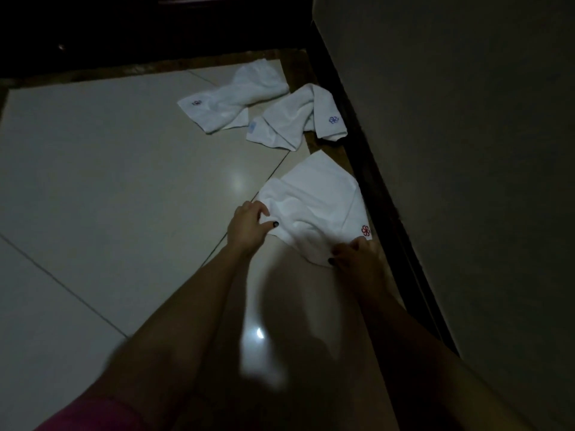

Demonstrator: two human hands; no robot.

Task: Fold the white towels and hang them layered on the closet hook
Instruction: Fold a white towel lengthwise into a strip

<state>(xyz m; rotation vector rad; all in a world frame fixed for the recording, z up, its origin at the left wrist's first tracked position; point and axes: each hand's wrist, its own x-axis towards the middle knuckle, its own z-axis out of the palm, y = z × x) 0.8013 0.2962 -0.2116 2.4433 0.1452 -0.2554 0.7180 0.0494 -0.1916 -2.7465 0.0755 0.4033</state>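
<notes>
A white towel with a red flower mark (314,206) lies partly spread on the tiled floor near the wall. My left hand (247,227) pinches its near-left edge. My right hand (357,256) grips its near corner, just below the red mark. Two more white towels lie crumpled farther away: one with a blue mark (236,96) at the left, another with a blue mark (298,118) to its right, against the dark skirting. No hook is in view.
Glossy pale floor tiles (109,169) stretch to the left. A pale wall (466,150) with a dark skirting strip (376,188) runs along the right. Dark furniture or a doorway (124,26) fills the top. The light is dim.
</notes>
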